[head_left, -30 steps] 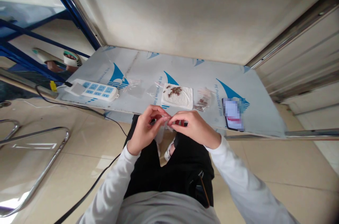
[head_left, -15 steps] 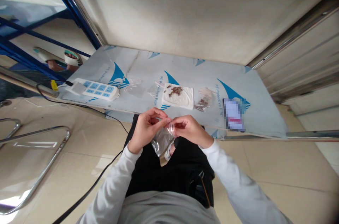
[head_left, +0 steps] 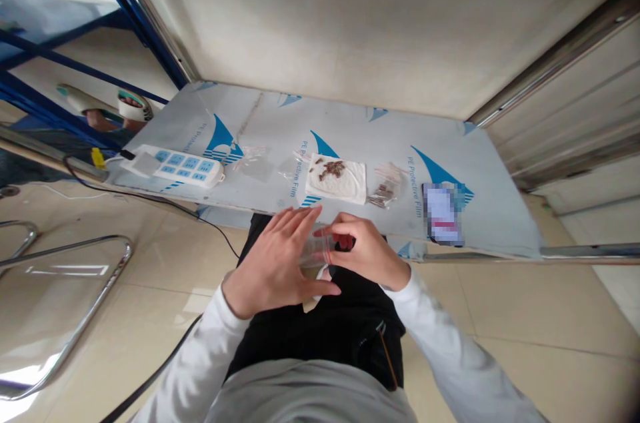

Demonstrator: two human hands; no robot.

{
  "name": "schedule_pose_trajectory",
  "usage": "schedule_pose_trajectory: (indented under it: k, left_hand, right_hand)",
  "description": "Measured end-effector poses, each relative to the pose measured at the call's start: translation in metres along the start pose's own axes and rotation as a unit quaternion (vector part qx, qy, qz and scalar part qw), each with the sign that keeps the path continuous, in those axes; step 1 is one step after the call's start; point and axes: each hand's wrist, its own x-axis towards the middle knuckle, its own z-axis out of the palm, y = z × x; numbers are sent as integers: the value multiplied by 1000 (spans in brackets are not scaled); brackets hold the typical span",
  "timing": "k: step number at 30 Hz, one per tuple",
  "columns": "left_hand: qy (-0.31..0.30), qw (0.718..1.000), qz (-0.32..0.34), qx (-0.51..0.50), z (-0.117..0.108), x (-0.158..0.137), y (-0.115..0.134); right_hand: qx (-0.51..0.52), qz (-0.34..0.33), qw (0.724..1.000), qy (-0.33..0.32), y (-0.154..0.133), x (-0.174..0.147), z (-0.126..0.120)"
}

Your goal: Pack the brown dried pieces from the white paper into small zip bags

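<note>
A clear zip-lock bag (head_left: pixel 315 251) with a red seal line hangs over my lap, just below the table's near edge. My right hand (head_left: pixel 370 253) pinches its sealing edge between thumb and fingers. Close on the left, my left hand (head_left: pixel 277 263) has its fingers stretched out and its thumb apart, and partly covers the bag. Whether the left hand touches the plastic I cannot tell. Beyond the hands lies a folded white cloth or pad (head_left: pixel 353 191), with small brown pieces (head_left: pixel 333 169) heaped on it. A clear bag holding brown pieces (head_left: pixel 384 191) rests to its right.
On the film-covered table (head_left: pixel 320 109) a white power strip (head_left: pixel 187 167) lies at left, with a black cable along the near edge. More clear bags (head_left: pixel 253 161) lie mid-table. A phone (head_left: pixel 443 215) lies at right. A metal-framed chair (head_left: pixel 75 296) stands left; another person's sandalled feet (head_left: pixel 133 108) show beyond.
My left hand has let go its pinch on the bag, spread its fingers and turned its back upward. My right hand keeps the bag's edge.
</note>
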Motion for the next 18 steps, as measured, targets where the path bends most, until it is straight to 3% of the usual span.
schedule_pose_trajectory:
  k: [5,13,18]
  left_hand:
    - [-18,998,-64,5,27,5,5]
    - [54,993,-91,-46,39,-5,1]
    - [91,989,-113,-36,44,-8,-4]
  right_hand:
    - [-72,-33,997,13,-14,0,4]
    - [2,-65,998,26,-3,3,4]
    - [83,-28,992,87,15,24,-2]
